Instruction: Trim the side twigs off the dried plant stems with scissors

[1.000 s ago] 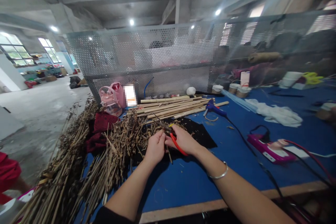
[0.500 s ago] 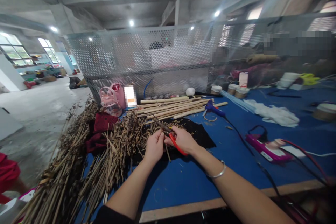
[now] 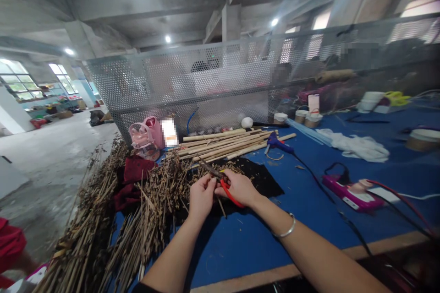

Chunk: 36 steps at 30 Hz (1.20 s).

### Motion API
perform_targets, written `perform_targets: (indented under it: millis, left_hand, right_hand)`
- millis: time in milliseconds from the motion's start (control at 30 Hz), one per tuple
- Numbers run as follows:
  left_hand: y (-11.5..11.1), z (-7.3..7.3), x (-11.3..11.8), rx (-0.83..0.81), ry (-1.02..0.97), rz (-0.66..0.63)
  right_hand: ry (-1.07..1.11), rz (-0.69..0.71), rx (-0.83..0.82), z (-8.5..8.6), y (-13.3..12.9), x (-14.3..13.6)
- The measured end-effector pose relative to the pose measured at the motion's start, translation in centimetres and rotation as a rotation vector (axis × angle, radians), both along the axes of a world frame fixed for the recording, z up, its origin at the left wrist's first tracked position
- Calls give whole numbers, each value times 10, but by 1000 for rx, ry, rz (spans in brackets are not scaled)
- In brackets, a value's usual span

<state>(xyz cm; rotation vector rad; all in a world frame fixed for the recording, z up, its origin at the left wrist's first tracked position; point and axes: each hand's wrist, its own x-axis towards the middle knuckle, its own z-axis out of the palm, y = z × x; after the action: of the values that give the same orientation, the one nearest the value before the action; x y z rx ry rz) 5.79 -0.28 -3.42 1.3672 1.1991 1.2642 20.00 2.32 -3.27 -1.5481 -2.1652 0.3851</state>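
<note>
My right hand (image 3: 240, 187) is closed around scissors (image 3: 229, 194) with red handles. Their dark blades point up and to the left, past my left fingertips. My left hand (image 3: 202, 196) is pinched close beside the blades on a thin dried stem (image 3: 222, 208), whose lower end shows beneath the hands. My fingers hide the rest of it. Under and behind both hands lies a black cloth (image 3: 266, 181) scattered with dry plant bits. A heap of dried stalks with seed heads (image 3: 161, 192) lies just left of my left hand.
Pale wooden sticks (image 3: 227, 144) lie behind the hands, with a blue glue gun (image 3: 278, 142) at their right end. A purple power strip (image 3: 350, 194) with cables is to the right. A perforated metal screen (image 3: 206, 87) borders the blue table (image 3: 247, 247) at the back.
The camera view has shifted slightly. Both hands stay close together with the scissors between them, and the stem beneath them hangs at a slightly different angle.
</note>
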Motion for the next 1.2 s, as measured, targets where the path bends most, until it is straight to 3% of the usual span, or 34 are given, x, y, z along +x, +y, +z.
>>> perform_targets:
  millis: [300,633,967,1200]
  left_hand:
    - [0,-1,0,90,98,57]
    - [1,0,-3,121,167,58]
    - [3,-5,-2,103,89,47]
    - [1,-4,-2,74,75,24]
  right_hand:
    - [-9,69,131,-3,1,0]
    - [37,20,-11,-2,-1,0]
    - [148,69,-71,-11,7,1]
    - [59,83,6,-7,3,3]
